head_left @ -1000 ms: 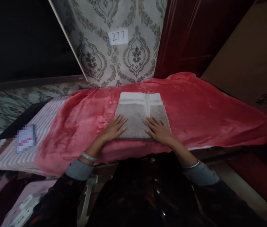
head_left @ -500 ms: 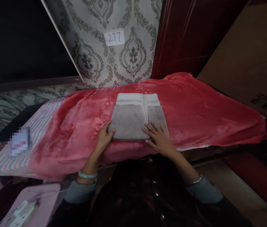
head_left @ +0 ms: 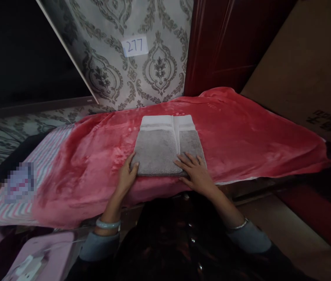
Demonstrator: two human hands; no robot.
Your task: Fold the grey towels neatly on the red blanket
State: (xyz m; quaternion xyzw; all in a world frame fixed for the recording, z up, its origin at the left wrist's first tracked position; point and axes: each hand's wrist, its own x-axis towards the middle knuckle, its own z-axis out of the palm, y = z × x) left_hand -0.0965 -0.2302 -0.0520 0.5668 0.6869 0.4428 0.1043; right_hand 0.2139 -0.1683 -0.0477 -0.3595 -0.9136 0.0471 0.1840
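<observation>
A folded grey towel (head_left: 158, 150) with a white band along its far end lies flat on a red plush blanket (head_left: 241, 136). One folded edge runs down its right half. At the towel's near left corner rests my left hand (head_left: 128, 173), thumb and fingers apart along the side. My right hand (head_left: 194, 171) lies palm down over the near right corner with its fingers spread. Neither hand is closed around the cloth.
A striped cloth (head_left: 16, 210) shows at the left of the blanket, with a blurred item on it. A dark screen (head_left: 27, 50) hangs at upper left. A cardboard box (head_left: 306, 66) stands at right. Below left is a pink stool-like surface (head_left: 61, 249) with a white power strip (head_left: 31, 269).
The view has shifted a little, so the whole scene sits slightly further left. Both hands keep nearly the same places on the towel, which looks unchanged.
</observation>
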